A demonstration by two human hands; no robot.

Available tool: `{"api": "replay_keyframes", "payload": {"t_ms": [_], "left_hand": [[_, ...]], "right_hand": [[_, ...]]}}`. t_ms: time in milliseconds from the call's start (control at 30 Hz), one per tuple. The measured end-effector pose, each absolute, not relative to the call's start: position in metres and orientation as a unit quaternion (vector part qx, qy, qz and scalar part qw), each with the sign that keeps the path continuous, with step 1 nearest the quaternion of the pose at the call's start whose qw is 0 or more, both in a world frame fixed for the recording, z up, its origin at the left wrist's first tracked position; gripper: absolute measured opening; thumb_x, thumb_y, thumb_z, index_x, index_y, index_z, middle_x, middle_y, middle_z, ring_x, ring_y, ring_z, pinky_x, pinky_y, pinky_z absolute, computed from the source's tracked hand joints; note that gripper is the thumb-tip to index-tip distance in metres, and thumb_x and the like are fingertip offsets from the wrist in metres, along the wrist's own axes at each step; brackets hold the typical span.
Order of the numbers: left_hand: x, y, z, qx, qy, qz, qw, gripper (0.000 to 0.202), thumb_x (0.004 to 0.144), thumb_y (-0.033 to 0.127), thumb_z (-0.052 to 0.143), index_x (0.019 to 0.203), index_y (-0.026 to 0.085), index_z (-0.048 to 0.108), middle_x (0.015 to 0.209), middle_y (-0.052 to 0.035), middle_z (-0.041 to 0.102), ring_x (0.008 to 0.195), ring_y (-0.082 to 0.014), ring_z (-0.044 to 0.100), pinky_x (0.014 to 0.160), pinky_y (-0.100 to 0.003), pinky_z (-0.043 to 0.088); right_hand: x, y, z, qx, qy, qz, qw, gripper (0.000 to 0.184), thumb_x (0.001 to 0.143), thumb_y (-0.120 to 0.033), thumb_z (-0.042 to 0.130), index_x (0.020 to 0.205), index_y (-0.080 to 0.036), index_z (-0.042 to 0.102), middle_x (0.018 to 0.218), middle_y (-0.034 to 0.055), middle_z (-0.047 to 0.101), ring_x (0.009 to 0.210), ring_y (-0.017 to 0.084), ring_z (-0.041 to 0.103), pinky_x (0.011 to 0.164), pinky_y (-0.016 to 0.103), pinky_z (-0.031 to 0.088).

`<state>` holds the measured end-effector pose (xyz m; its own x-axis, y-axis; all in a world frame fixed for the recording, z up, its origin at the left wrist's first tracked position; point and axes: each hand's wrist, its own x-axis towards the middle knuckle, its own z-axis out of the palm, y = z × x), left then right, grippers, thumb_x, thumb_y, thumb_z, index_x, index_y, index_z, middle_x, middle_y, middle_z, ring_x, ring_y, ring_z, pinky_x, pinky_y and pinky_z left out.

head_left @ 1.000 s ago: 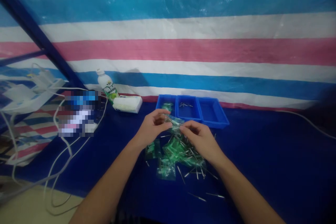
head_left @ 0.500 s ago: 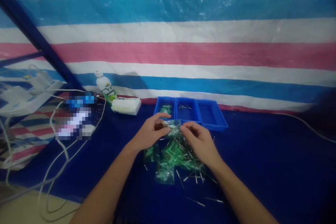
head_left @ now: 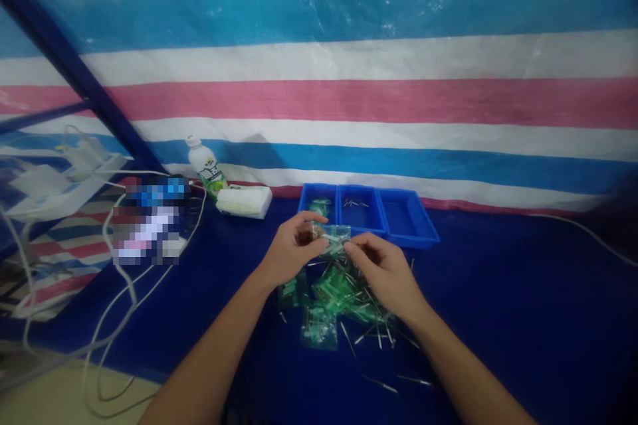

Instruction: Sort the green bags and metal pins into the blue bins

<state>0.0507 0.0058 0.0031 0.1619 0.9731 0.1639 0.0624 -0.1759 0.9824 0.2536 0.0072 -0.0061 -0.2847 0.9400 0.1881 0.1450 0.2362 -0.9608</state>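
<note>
Between my hands is a small clear plastic bag (head_left: 337, 236) with pale slim pieces in it. My left hand (head_left: 294, 246) pinches its left side with thumb and fingers. The fingers of my right hand (head_left: 383, 269) are closed on its right edge. Beneath them lies a pile of green plastic bags (head_left: 339, 292) mixed with thin metal pins (head_left: 381, 335). Another filled bag (head_left: 319, 327) lies at the pile's front, and a darker green bag (head_left: 293, 291) on its left. Part of the pile is hidden under my right hand.
A blue three-compartment tray (head_left: 411, 239) stands behind my hands, with bags in the left compartment and a few pins in the middle one. Further left are a tissue pack (head_left: 244, 202), a bottle (head_left: 207, 166) and white cables (head_left: 132, 292). A striped sheet (head_left: 379, 103) hangs behind.
The view has shifted slightly, so everything sits a little further right. Both hands keep hold of the small bag, which lies a bit flatter between them.
</note>
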Motion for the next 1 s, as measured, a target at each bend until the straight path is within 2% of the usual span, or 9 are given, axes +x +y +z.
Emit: {"api": "replay_keyframes", "payload": {"t_ms": [167, 367, 467, 733, 1000], "left_hand": [[0.0522, 0.0047, 0.0073, 0.609, 0.446, 0.464, 0.463, 0.036, 0.083, 0.034, 0.074, 0.115, 0.021, 0.065, 0.063, 0.0045, 0.051, 0.056, -0.0099, 0.045, 0.054, -0.025, 0.035], [0.0489, 0.0052, 0.0072, 0.613, 0.439, 0.433, 0.494, 0.043, 0.081, 0.033, 0.076, 0.121, 0.022, 0.063, 0.078, -0.0002, 0.065, 0.068, -0.0141, 0.058, 0.064, -0.029, 0.045], [0.0493, 0.0055, 0.0063, 0.621, 0.442, 0.426, 0.487, 0.045, 0.082, 0.035, 0.075, 0.123, 0.022, 0.061, 0.079, -0.0011, 0.066, 0.070, -0.0160, 0.059, 0.065, -0.031, 0.045], [0.0529, 0.0061, 0.0050, 0.615, 0.422, 0.460, 0.482, 0.042, 0.084, 0.031, 0.073, 0.120, 0.021, 0.056, 0.070, 0.0035, 0.057, 0.061, -0.0113, 0.050, 0.060, -0.027, 0.040], [0.0533, 0.0054, 0.0045, 0.603, 0.414, 0.477, 0.487, 0.042, 0.084, 0.030, 0.072, 0.117, 0.023, 0.048, 0.067, 0.0063, 0.050, 0.060, -0.0098, 0.047, 0.058, -0.024, 0.038]], "right_hand": [[0.2541, 0.0092, -0.0122, -0.413, -0.651, 0.444, 0.456, 0.025, 0.092, -0.043, 0.062, 0.080, -0.020, 0.061, 0.064, -0.0037, 0.047, 0.058, 0.013, 0.040, 0.054, 0.027, 0.032], [0.2542, 0.0105, -0.0155, -0.422, -0.643, 0.421, 0.481, 0.022, 0.091, -0.040, 0.062, 0.080, -0.020, 0.063, 0.064, -0.0031, 0.050, 0.058, 0.013, 0.041, 0.055, 0.028, 0.033], [0.2535, 0.0100, -0.0147, -0.424, -0.640, 0.407, 0.494, 0.022, 0.091, -0.039, 0.062, 0.079, -0.020, 0.063, 0.065, -0.0024, 0.051, 0.058, 0.013, 0.043, 0.055, 0.028, 0.035], [0.2503, 0.0065, -0.0081, -0.428, -0.647, 0.375, 0.508, 0.023, 0.089, -0.037, 0.062, 0.075, -0.020, 0.063, 0.062, -0.0021, 0.052, 0.057, 0.013, 0.044, 0.054, 0.028, 0.036], [0.2485, 0.0075, -0.0084, -0.450, -0.621, 0.403, 0.500, 0.025, 0.087, -0.040, 0.064, 0.074, -0.020, 0.064, 0.060, -0.0024, 0.052, 0.055, 0.013, 0.044, 0.053, 0.028, 0.036]]}}
